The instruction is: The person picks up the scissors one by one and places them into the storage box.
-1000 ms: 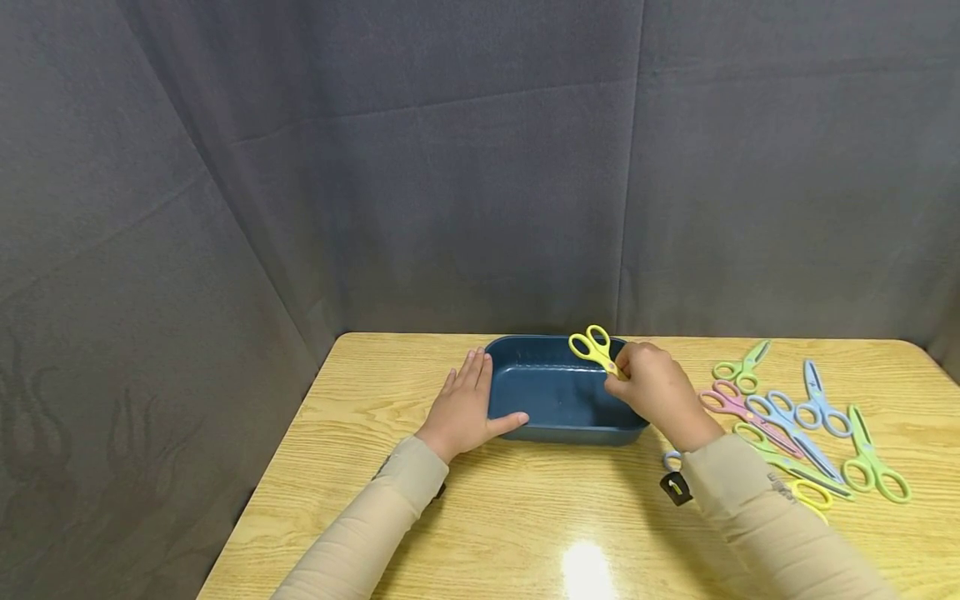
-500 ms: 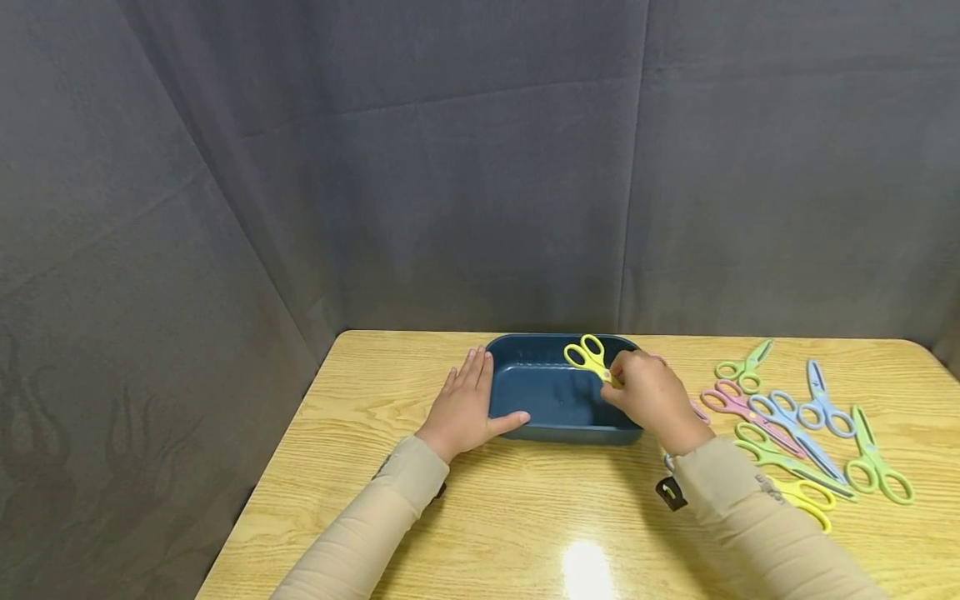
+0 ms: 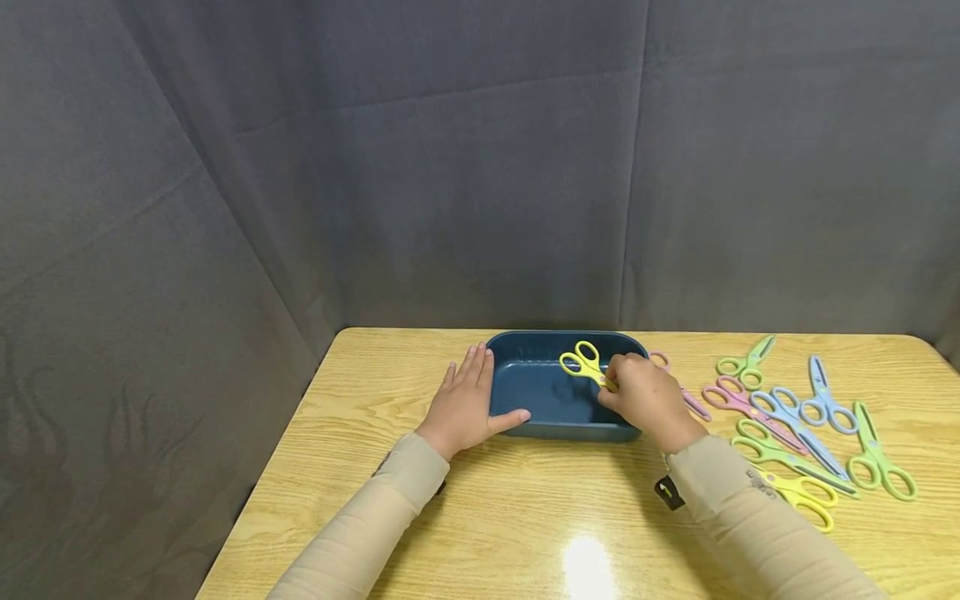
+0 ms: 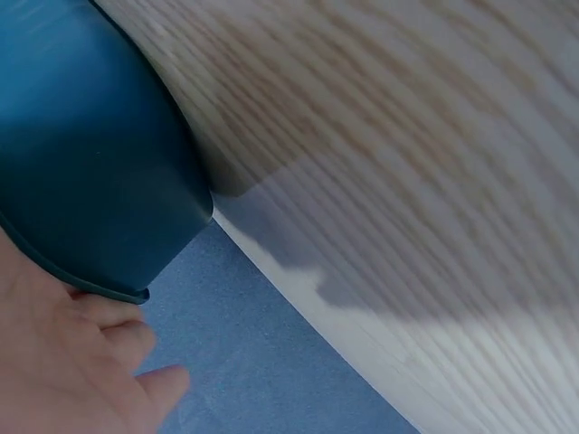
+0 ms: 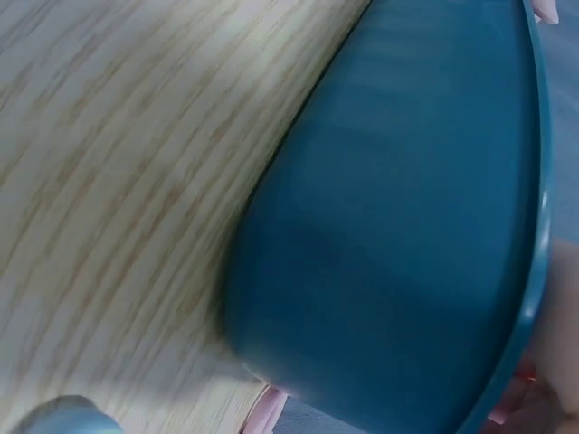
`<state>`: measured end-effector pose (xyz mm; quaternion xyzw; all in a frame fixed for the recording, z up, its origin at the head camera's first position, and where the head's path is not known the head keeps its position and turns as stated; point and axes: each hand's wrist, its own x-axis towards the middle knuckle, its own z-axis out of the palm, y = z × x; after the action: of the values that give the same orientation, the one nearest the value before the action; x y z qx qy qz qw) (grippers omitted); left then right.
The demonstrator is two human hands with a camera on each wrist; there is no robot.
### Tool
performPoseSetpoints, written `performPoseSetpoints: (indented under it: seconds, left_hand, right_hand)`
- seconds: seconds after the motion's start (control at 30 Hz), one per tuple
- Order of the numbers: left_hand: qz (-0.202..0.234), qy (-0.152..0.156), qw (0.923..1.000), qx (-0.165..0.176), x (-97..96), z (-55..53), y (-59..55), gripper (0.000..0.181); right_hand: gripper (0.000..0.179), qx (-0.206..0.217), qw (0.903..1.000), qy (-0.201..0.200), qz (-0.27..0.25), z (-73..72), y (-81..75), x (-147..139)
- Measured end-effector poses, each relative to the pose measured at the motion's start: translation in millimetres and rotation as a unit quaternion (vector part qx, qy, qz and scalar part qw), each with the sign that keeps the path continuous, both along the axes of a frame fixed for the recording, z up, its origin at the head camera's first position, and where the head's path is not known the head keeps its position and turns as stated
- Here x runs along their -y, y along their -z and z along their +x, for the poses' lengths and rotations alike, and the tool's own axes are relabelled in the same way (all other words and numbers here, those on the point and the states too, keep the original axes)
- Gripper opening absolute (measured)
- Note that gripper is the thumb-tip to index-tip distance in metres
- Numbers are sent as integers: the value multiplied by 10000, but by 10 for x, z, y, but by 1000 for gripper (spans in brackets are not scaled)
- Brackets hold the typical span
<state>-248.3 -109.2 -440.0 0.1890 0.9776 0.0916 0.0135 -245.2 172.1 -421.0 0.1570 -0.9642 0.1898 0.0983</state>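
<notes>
A dark blue rectangular bin (image 3: 555, 432) sits near the table's back edge. My left hand (image 3: 461, 408) rests on its left rim, fingers straight and thumb stretched along the front corner. In the left wrist view those fingers (image 4: 118, 339) lie under the bin's lip. Over the bin's right part, my right hand (image 3: 647, 396) pinches yellow scissors (image 3: 585, 364) by the blade end, with the two handle loops pointing left over the inside. The blades are hidden in the hand. In the right wrist view the bin's side wall (image 5: 389, 217) covers most of that hand.
Several scissors lie right of the bin: pink scissors (image 3: 693, 402) beside its wall, yellow scissors (image 3: 806, 496) nearest me, blue scissors (image 3: 798, 433), and green scissors (image 3: 873, 454) farther right. A grey curtain (image 3: 480, 183) hangs behind the wooden table (image 3: 510, 525).
My right hand has moved slightly left and lower, bringing the yellow scissors down into the bin's outline. Pink scissors beside the bin have come into view. The left hand stays in place.
</notes>
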Motion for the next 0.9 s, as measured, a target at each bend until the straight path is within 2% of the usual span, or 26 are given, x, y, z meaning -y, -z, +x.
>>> performPoseSetpoints:
  seconds: [0.37,0.73,0.9]
  left_hand:
    - [-45,-14,10000,13,-7,-1,-2,114]
    - [-34,-5,10000,-34,-9,12,-15,114]
    - [-54,-9,10000,-28,-8,11,-13,114]
  right_hand:
    - [21,82,9994,-54,327,-42,49,16]
    - [31,496,9974,-115,518,-90,69,22]
    - [25,508,9968,-171,590,-130,99,19]
